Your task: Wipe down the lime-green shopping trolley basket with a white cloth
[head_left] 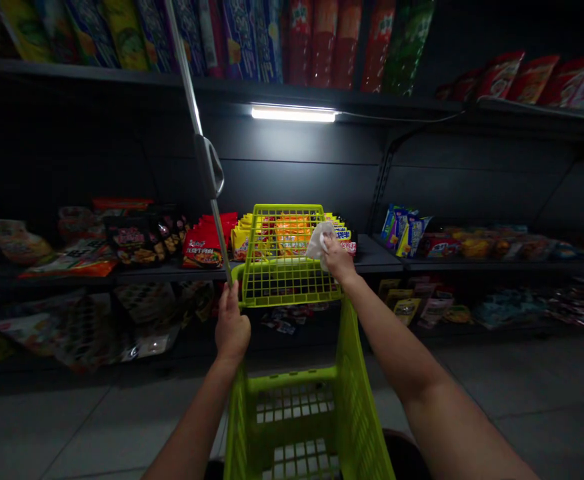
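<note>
A lime-green plastic shopping basket (292, 393) stands tipped on end in front of me, its mesh end wall (287, 280) raised toward the shelves. My left hand (232, 327) is closed round the lower end of the basket's metal pull handle (207, 160), which slants up and to the left. My right hand (338, 259) reaches forward to the basket's upper right rim and is closed on a white cloth (318, 241) pressed against the mesh.
Dark store shelves (382, 257) run across the view, stocked with snack packets (207, 243) at mid height and hanging bags above. A strip light (293, 114) glows under the upper shelf. Grey tiled floor (522, 393) lies on both sides.
</note>
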The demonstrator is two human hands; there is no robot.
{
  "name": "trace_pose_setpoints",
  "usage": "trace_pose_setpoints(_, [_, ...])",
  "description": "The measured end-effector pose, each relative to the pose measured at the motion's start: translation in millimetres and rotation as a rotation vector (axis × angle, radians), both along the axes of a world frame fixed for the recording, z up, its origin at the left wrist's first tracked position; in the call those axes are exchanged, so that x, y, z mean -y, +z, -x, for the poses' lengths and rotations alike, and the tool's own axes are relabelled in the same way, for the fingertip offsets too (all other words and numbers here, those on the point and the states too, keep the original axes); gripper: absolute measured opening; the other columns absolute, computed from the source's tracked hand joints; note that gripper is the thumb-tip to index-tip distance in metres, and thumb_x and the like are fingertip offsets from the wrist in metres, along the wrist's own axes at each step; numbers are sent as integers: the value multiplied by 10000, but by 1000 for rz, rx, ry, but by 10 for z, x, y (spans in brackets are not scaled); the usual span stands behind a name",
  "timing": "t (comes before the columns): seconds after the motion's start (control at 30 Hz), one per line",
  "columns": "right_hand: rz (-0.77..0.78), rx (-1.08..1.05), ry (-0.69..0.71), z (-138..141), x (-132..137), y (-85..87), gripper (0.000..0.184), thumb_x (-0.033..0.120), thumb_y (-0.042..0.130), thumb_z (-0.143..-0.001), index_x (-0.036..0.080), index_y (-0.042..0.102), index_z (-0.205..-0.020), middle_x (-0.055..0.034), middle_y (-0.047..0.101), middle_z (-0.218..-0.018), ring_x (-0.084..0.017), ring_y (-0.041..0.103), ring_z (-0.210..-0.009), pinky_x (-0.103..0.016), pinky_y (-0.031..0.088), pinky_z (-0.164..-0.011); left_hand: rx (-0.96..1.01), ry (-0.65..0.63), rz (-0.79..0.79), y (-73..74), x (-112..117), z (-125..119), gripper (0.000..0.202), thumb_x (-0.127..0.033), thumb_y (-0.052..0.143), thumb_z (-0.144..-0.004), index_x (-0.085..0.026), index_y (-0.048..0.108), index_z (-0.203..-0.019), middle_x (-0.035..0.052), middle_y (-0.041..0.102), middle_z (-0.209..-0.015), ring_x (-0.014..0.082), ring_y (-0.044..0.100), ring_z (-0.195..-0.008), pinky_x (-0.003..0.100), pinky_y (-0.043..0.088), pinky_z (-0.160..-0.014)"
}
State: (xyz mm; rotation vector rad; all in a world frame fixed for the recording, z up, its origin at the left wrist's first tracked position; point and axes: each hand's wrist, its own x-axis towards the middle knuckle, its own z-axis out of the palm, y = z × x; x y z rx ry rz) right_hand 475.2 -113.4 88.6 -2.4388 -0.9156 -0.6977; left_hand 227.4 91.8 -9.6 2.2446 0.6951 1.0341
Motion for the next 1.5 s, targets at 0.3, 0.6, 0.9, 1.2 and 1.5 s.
trace_pose_setpoints(0.3, [515,-64,79,1096,565,-330,178,230,549,-956,220,716,-1015,-76,729,-1038,-205,683,-909,-291,492,-784,41,-29,-10,-30,33,-6,965,65,467,-738,-338,280,-1595,26,307,-1669,214,331,-1521,336,407,-1182])
trace_pose_setpoints(0.6, [-35,130,264,442,-1345,588,464,172,563,-944,202,581,-1407,-114,527,-1498,-274,454,-1366,-446,348,-1146,65,-78,21,-13,168,-146,968,82,435,-728,-318,276,-1595,49,310,-1671,209,343,-1516,359,418,-1177])
trace_pose_setpoints(0.9, [286,209,664,1224,-1203,-694,203,255,561,-1004,246,707,-1144,-57,683,-1228,-232,527,-1240,-378,385,-1071,133,-113,30,-72,29,-145,947,75,439,-754,-309,255,-1599,29,335,-1662,180,325,-1522,360,310,-1242])
trace_pose_setpoints(1.2, [455,413,413,73,-882,449,240,118,512,-983,221,708,-1077,-95,691,-1166,-230,538,-1136,-381,370,-984,96,-82,5,-39,78,-179,981,77,441,-724,-329,263,-1599,3,326,-1666,178,318,-1525,327,362,-1212])
trace_pose_setpoints(1.5, [270,179,423,554,-447,-352,196,166,572,-927,227,742,-851,-60,715,-993,-228,556,-1065,-369,339,-920,55,-53,8,-24,77,-197,974,68,459,-737,-335,260,-1600,19,303,-1677,211,342,-1516,339,434,-1166])
